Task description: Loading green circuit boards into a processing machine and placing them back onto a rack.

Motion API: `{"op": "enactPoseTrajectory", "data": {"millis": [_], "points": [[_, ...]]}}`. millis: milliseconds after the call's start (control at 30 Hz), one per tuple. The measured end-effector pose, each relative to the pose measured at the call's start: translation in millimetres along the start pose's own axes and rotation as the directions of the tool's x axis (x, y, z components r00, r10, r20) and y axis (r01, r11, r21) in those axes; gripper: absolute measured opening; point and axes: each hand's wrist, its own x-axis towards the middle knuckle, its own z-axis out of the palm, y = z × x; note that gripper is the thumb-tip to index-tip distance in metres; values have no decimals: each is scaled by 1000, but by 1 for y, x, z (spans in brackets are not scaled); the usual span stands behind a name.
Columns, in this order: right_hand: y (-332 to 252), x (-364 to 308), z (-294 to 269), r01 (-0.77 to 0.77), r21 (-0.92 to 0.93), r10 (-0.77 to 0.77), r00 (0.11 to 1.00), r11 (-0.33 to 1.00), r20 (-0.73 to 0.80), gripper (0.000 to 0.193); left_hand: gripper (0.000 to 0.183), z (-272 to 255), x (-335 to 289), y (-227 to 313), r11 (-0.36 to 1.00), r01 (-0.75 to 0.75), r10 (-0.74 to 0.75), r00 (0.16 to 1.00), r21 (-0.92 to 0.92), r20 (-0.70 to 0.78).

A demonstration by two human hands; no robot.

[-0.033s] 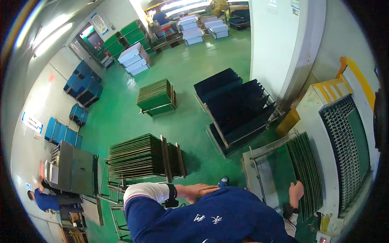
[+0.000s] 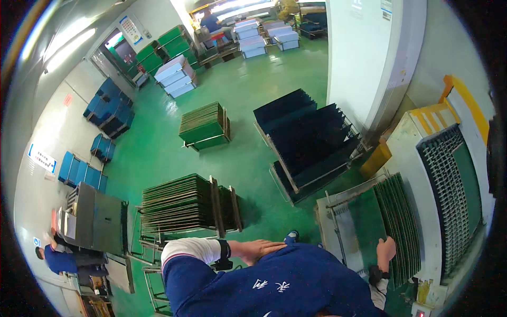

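My left hand (image 2: pixel 260 249) lies flat against the front of my dark blue shirt, its fingers stretched out together and nothing in it. On the right, my right hand (image 2: pixel 386 250) is closed at the near edge of a thin dark green panel (image 2: pixel 367 214); the fingertips are partly hidden. That panel leans in a metal rack (image 2: pixel 337 227), in front of several similar upright green panels (image 2: pixel 398 227). A dark band circles each of my wrists.
Racks of green panels stand on the left (image 2: pixel 177 203) and further off (image 2: pixel 203 127). A rack of dark panels (image 2: pixel 306 137) stands ahead. Beside the right rack is a machine (image 2: pixel 449 195) with rows of rollers. At far left, another person (image 2: pixel 60 259) works by a grey cabinet (image 2: pixel 103 219).
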Motion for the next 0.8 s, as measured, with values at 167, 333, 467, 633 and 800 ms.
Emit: {"op": "enactPoseTrajectory", "data": {"millis": [167, 333, 467, 633, 800], "points": [[1, -1, 1, 22, -18, -22, 1000, 1000, -22, 26, 114, -6, -4, 6, 999, -33, 33, 999, -14, 2], [-2, -7, 0, 44, -7, -44, 998, 999, -51, 28, 114, -4, -8, 7, 1000, 9, -10, 1000, 13, 21], [-7, -11, -6, 28, 25, -27, 999, 999, -17, 32, 113, -5, -11, 5, 1000, 7, -8, 1000, 30, 19], [12, 0, -14, 40, -15, -40, 999, 999, -11, 42, 117, 0, -9, -11, 999, -36, 36, 999, 31, -6], [-10, -2, -98, 53, -50, -54, 999, 997, -7, 46, 120, -6, -8, -10, 998, -60, 60, 998, -13, -6]]}}
